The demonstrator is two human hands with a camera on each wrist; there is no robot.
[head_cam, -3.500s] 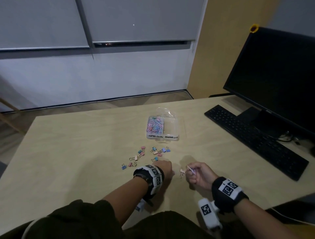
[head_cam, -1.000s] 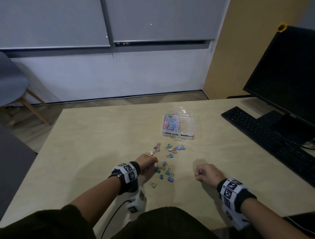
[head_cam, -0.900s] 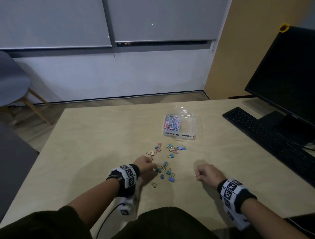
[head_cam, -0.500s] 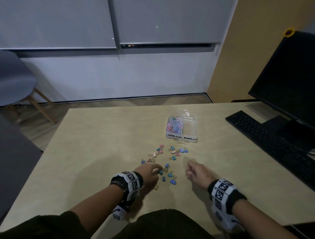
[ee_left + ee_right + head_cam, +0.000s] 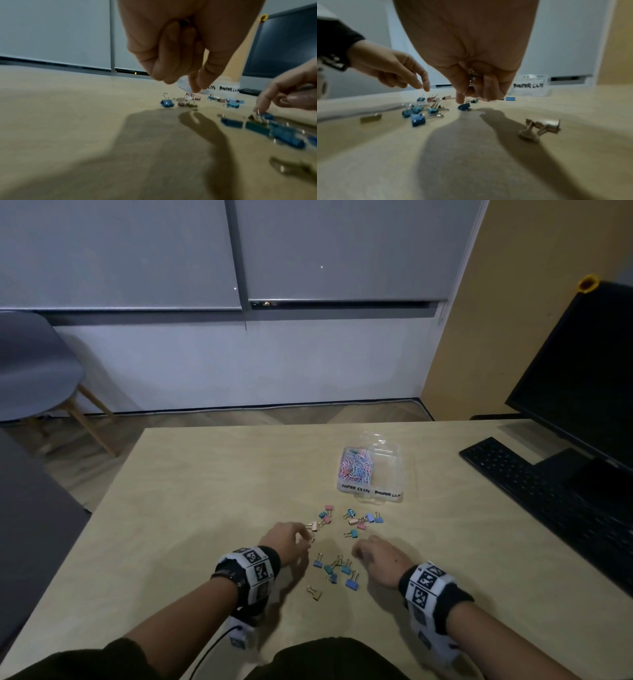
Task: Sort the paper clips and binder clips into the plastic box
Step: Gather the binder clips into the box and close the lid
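Small coloured binder clips point(image 5: 337, 568) lie scattered on the wooden table point(image 5: 205, 508) in front of a clear plastic box point(image 5: 388, 474). Its left compartment holds pastel paper clips point(image 5: 356, 467). My left hand point(image 5: 306, 537) is at the left edge of the scatter, thumb and forefinger pinching the wire handle of a pinkish binder clip point(image 5: 187, 98). My right hand point(image 5: 355, 551) hovers over the near cluster with its fingers curled round metal binder clips point(image 5: 471, 77) in the palm. Its forefinger tip touches a blue binder clip point(image 5: 464, 106).
A black keyboard point(image 5: 548, 501) and monitor point(image 5: 582, 378) stand at the right. A grey chair point(image 5: 34, 371) stands off the table's left. A lone tan binder clip point(image 5: 314, 593) lies near me, and another point(image 5: 544, 125) sits to the right of my right hand.
My left hand has moved forward to a clip at the left of the scatter. My right hand has moved left and forward, down to the near blue clips.
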